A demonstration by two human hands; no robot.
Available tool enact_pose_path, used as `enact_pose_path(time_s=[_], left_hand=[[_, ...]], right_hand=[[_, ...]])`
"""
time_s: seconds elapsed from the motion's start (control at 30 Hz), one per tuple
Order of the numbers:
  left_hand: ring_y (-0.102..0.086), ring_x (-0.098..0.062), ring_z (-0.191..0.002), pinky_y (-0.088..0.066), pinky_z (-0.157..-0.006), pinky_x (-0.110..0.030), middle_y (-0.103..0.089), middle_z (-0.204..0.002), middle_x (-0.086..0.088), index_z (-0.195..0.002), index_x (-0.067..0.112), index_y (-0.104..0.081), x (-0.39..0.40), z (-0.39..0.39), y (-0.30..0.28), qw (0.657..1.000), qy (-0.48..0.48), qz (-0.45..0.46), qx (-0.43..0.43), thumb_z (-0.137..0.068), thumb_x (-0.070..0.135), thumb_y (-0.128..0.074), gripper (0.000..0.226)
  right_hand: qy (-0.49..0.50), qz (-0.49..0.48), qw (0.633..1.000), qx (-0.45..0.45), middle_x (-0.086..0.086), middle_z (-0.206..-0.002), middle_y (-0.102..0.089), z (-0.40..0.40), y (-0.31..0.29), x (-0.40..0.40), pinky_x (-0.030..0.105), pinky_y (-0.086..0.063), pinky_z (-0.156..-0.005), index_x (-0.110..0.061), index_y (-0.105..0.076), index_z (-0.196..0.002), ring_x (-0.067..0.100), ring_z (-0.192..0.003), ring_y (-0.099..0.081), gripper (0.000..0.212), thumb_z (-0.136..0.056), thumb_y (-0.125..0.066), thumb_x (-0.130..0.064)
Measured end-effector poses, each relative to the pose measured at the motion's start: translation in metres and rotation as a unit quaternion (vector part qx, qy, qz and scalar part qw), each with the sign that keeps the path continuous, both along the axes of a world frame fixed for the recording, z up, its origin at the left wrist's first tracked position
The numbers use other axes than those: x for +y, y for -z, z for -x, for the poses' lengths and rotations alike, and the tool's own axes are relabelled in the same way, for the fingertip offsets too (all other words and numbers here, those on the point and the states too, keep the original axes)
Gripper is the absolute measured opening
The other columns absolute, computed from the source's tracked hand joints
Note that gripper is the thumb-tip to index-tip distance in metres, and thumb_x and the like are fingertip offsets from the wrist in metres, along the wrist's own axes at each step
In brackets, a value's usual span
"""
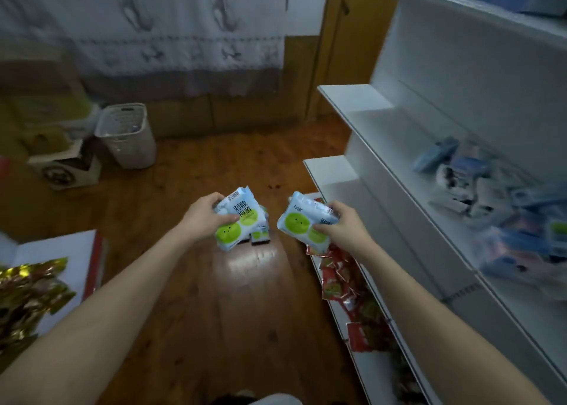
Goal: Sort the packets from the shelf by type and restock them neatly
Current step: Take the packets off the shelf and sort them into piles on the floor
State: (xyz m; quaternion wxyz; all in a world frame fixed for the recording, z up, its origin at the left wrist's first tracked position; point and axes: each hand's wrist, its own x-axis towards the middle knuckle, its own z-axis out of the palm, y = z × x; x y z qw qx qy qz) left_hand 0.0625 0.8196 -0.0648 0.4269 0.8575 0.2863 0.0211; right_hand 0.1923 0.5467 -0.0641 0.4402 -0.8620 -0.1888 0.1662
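Wooden floor (196, 297) fills the middle of the head view, glossy, with a light patch reflected just below our hands. Behind it we note a pale patterned cloth (147, 27) hanging against the far wall and a white slotted basket (127, 136) standing on the floor at left, beside a blurred cardboard box (69, 168). At our right runs a white shelf unit (408, 134) with several stepped tiers. Its middle tier holds a loose heap of blue and white packets (491, 196), blurred, types not readable. Its lowest tier carries a scatter of small red sachets (343, 282), lying every way. At lower left a white board (61, 251) bears a pile of gold foil packets (27, 291). Our left hand (204, 220) grips a stack of light-blue wipe packets (237, 220), thumb curled across the front face over green round marks, fingers behind; dark-edged packs show under the stack. Our right hand (340, 225) grips a second light-blue wipe packet (302, 219) of the same print, thumb on its front, fingers wrapped over the top edge. Both bundles are held in the air above the floor, near each other but apart, just left of the lowest shelf tier's end.
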Motion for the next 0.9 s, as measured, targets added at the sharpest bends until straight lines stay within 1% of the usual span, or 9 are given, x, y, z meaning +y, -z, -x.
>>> enact_pose_path(time_s=[0.17,0.27,0.37,0.47,0.57,0.63,0.73,0.8,0.9], left_hand=[[-0.065,-0.020,-0.082,-0.052,-0.073,-0.035,-0.069,-0.093,-0.001,-0.095,0.019,-0.063,0.058,-0.011,0.017,0.997,-0.022,-0.052,0.045,-0.075,0.026,-0.083,0.030],[-0.066,-0.020,-0.082,-0.055,-0.075,-0.039,-0.069,-0.092,-0.001,-0.096,0.018,-0.062,0.083,-0.033,0.032,0.995,-0.025,-0.057,0.072,-0.076,0.026,-0.082,0.030],[-0.065,-0.020,-0.083,-0.053,-0.075,-0.039,-0.068,-0.093,-0.002,-0.097,0.016,-0.061,0.105,-0.064,0.047,0.994,-0.026,-0.048,0.092,-0.080,0.025,-0.078,0.026],[-0.065,-0.021,-0.086,-0.051,-0.075,-0.037,-0.068,-0.096,-0.004,-0.095,0.014,-0.060,0.126,-0.098,0.061,0.994,-0.044,-0.035,0.098,-0.082,0.024,-0.076,0.022],[-0.064,-0.020,-0.087,-0.051,-0.073,-0.035,-0.067,-0.097,-0.003,-0.094,0.016,-0.059,0.143,-0.131,0.072,0.991,-0.063,-0.018,0.118,-0.083,0.024,-0.075,0.021],[-0.063,-0.017,-0.086,-0.049,-0.070,-0.031,-0.065,-0.096,0.000,-0.095,0.017,-0.058,0.153,-0.153,0.078,0.989,-0.071,-0.010,0.130,-0.084,0.024,-0.074,0.021],[-0.063,-0.019,-0.086,-0.051,-0.073,-0.036,-0.066,-0.095,-0.001,-0.095,0.015,-0.058,0.172,-0.178,0.093,0.987,-0.093,0.005,0.129,-0.085,0.025,-0.073,0.021],[-0.065,-0.020,-0.087,-0.053,-0.078,-0.041,-0.067,-0.093,0.000,-0.095,0.018,-0.058,0.186,-0.188,0.110,0.984,-0.121,0.019,0.128,-0.085,0.028,-0.073,0.021],[-0.065,-0.018,-0.086,-0.054,-0.081,-0.046,-0.066,-0.088,0.012,-0.091,0.036,-0.052,0.218,-0.208,0.152,0.976,-0.160,0.048,0.139,-0.078,0.045,-0.070,0.024]], right_hand=[[-0.065,0.106,0.991,-0.050,-0.003,-0.091,-0.067,-0.036,0.013,0.054,0.023,-0.049,-0.058,-0.018,-0.062,-0.102,0.008,-0.076,-0.062,0.029,-0.075,-0.072,-0.011],[-0.092,0.143,0.984,-0.054,-0.006,-0.093,-0.066,-0.071,0.024,0.082,0.026,-0.054,-0.061,-0.017,-0.060,-0.100,0.003,-0.076,-0.061,0.028,-0.076,-0.072,-0.014],[-0.114,0.164,0.979,-0.051,-0.006,-0.089,-0.065,-0.114,0.039,0.115,0.037,-0.058,-0.066,-0.019,-0.055,-0.089,0.008,-0.076,-0.062,0.022,-0.076,-0.072,-0.016],[-0.138,0.167,0.976,-0.035,-0.001,-0.094,-0.067,-0.156,0.053,0.151,0.043,-0.059,-0.074,-0.017,-0.058,-0.094,0.018,-0.084,-0.066,0.023,-0.075,-0.072,-0.016],[-0.168,0.176,0.970,-0.020,0.006,-0.097,-0.064,-0.193,0.068,0.186,0.039,-0.055,-0.074,-0.016,-0.058,-0.096,0.026,-0.091,-0.063,0.023,-0.076,-0.070,-0.012],[-0.198,0.182,0.963,-0.024,0.010,-0.099,-0.059,-0.217,0.079,0.210,0.031,-0.045,-0.070,-0.016,-0.061,-0.095,0.029,-0.095,-0.060,0.023,-0.076,-0.071,-0.011],[-0.221,0.188,0.957,-0.018,0.007,-0.092,-0.053,-0.245,0.094,0.244,0.026,-0.034,-0.065,-0.015,-0.065,-0.098,0.025,-0.092,-0.055,0.022,-0.078,-0.072,-0.009],[-0.222,0.196,0.955,-0.001,0.007,-0.092,-0.060,-0.260,0.108,0.264,0.025,-0.034,-0.060,-0.014,-0.066,-0.098,0.025,-0.091,-0.059,0.021,-0.078,-0.072,-0.010],[-0.220,0.219,0.951,0.021,0.010,-0.104,-0.069,-0.285,0.145,0.298,0.028,-0.046,-0.071,-0.011,-0.069,-0.109,0.029,-0.098,-0.064,0.032,-0.076,-0.070,-0.014]])
